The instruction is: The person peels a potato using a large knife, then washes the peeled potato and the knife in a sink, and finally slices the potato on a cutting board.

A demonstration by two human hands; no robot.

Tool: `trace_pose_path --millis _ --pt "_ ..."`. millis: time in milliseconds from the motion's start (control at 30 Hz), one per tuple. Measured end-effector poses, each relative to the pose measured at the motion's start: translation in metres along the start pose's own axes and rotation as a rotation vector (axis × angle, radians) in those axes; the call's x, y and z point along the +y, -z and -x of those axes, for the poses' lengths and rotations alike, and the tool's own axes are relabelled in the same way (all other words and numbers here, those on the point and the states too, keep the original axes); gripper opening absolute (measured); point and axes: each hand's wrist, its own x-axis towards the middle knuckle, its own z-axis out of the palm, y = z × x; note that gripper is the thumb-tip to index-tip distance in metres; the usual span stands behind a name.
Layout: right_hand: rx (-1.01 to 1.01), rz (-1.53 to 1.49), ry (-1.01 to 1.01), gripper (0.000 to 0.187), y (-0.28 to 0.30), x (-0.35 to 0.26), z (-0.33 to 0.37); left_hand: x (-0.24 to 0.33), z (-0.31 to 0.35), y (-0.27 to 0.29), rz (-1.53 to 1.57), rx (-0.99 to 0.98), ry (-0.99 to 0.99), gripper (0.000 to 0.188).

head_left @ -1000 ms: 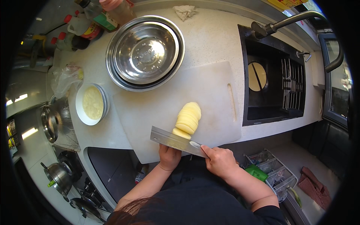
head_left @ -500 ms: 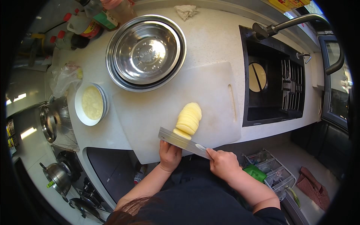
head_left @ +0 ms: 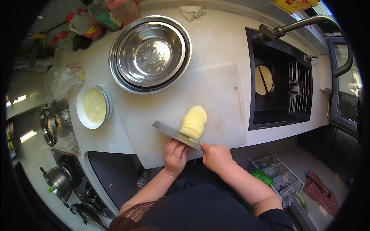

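A row of peeled, pale yellow potato slices leans in an overlapping stack on the white cutting board. My right hand is closed round the handle of a kitchen knife. Its wide blade slants across the near end of the stack, touching or almost touching the last slice. On the near side of the blade is my left hand, fingers bent and drawn together, their tips close to the metal. Whatever those fingers hold, if anything, is hidden.
Nested steel bowls overlap the board's far edge. White bowls with pale yellow contents stand left of it. A black sink with a faucet lies to the right, bottles far left, a plastic bag below them.
The knife and my right hand have shifted left and slightly away from me. The nearest slice, set apart before, now sits against the stack. My left hand has barely moved.
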Motion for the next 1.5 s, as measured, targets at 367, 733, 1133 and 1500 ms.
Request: trace_pose_path --millis 367,733,1133,1500 --pt "0.176 -0.006 0.119 0.031 -0.008 0.008 0.015 -0.001 0.004 0.007 -0.011 -0.055 0.039 0.030" --pt "0.254 0.028 0.160 0.035 0.001 0.016 0.056 -0.012 0.026 -0.002 0.040 -0.048 0.089 0.034" --pt "0.191 0.033 0.184 0.033 0.004 0.020 0.050 -0.011 0.024 0.000 0.057 -0.026 0.105 0.034" --pt "0.083 0.047 0.125 0.030 0.018 0.026 0.055 -0.005 0.013 0.002 0.037 -0.004 0.103 0.026"
